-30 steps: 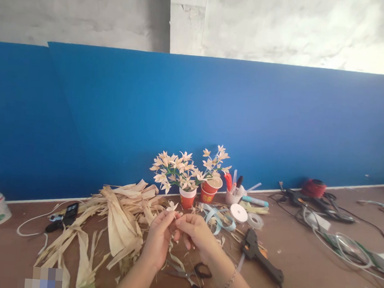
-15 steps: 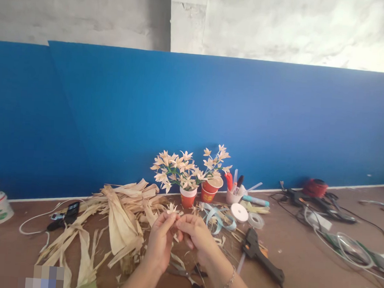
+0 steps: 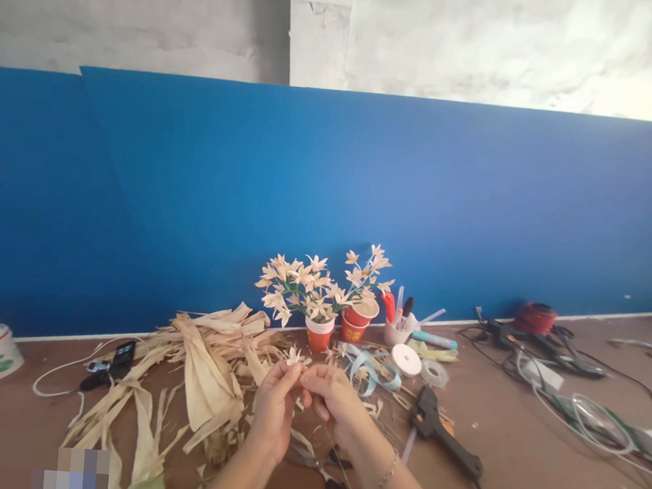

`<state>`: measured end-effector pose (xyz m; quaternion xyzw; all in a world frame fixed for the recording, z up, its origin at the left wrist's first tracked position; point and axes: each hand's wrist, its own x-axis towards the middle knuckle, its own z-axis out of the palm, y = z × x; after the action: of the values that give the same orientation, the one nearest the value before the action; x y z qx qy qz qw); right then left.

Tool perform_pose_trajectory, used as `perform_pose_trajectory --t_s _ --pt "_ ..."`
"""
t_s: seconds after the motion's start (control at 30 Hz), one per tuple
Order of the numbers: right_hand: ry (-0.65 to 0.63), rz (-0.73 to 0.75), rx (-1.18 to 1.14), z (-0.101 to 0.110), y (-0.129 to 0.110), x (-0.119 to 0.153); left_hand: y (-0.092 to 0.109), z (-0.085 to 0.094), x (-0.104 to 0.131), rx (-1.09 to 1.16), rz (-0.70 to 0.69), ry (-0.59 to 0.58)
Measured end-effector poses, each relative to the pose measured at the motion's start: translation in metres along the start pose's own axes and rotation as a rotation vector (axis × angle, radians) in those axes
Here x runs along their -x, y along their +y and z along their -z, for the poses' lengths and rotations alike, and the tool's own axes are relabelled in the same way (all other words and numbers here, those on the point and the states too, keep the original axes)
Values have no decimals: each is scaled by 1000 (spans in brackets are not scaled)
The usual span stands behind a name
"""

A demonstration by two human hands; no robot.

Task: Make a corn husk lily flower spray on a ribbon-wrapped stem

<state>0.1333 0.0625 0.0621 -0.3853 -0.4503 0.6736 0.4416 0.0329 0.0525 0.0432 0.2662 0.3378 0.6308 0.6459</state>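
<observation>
Pinching a small husk flower point(image 3: 294, 357), left hand point(image 3: 273, 408) and right hand point(image 3: 333, 398), fingers closed (tips meeting), above scissors point(image 3: 326, 474).

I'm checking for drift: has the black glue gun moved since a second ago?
No. The black glue gun lies in the same spot beside the white tape roll.
</observation>
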Motion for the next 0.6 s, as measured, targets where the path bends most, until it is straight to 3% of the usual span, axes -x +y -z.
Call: perform_pose_trajectory --t_s 0.17,0.37,0.6 --pt "65 46 71 -1 -1 -3 7 -3 1 26 28 -27" --pt "140 68 185 -1 0 -6 8 -4 2 53 52 41" --pt "74 22 253 -2 -1 -3 10 -2 -1 38 59 47"
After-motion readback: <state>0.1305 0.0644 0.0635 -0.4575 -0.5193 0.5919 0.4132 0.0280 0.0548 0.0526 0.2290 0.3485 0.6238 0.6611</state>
